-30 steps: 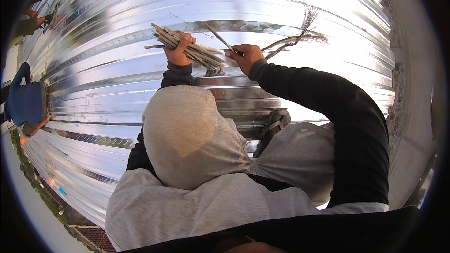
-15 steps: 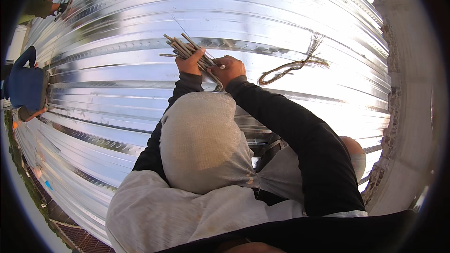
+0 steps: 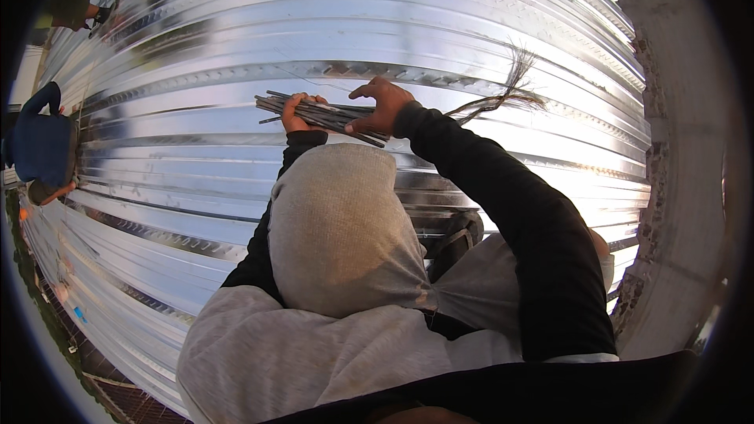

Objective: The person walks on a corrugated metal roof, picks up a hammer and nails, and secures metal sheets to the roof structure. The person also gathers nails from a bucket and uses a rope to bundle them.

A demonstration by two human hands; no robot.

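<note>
A bundle of thin dark metal rods lies crosswise above my knee, tilted slightly down to the right. Round its left part my left hand is closed, fingers over the far side. My right hand is at the bundle's right end, thumb and fingers spread apart, the thumb close to the rods. Whether it touches them I cannot tell. One fine wire stands out beyond the bundle. Behind my right wrist lies a looped hank of thin wire with a frayed end, partly hidden by my sleeve.
Shiny ribbed metal decking spreads under me. A rough-edged concrete beam runs along the right. At the left a person in a blue top bends down; another person's gloved hand shows at the upper left.
The rod bundle has swung from steeply slanted to nearly level. My right hand has opened from its grip at the rods. My left hand has shifted slightly left.
</note>
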